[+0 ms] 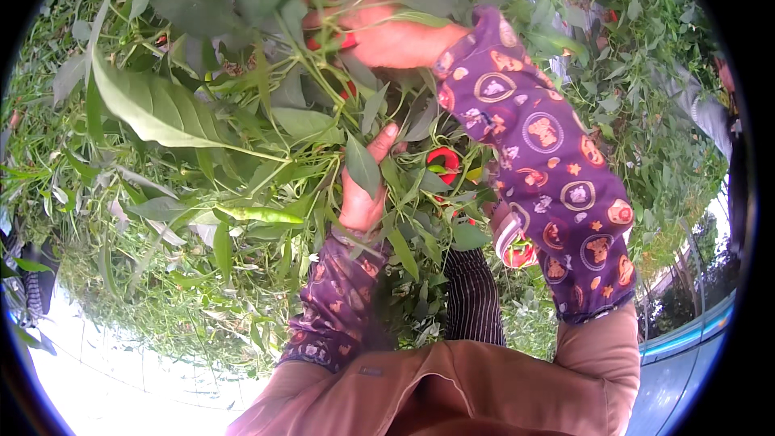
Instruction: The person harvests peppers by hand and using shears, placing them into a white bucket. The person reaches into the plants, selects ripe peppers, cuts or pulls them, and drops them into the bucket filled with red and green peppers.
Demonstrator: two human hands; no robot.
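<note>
- Looking down in the head view, we find a red pepper near twelve o'clock, beside the fingers of our right hand; blur and leaves hide the fingertips, so we cannot tell whether they pinch it.
- Our left hand sits near the centre, thumb raised toward one o'clock; foliage covers its other fingers, so we cannot tell their grip.
- We judge the pepper light, smooth, slightly slippery and easily bruised; its stem end seems the best hold, since a hard pull could tear the plant.
- A curled red pepper hangs at two o'clock.
- Room looks tight: a large leaf crowds ten o'clock, our right sleeve bounds two to four, and a striped trouser leg shows toward five.
</note>
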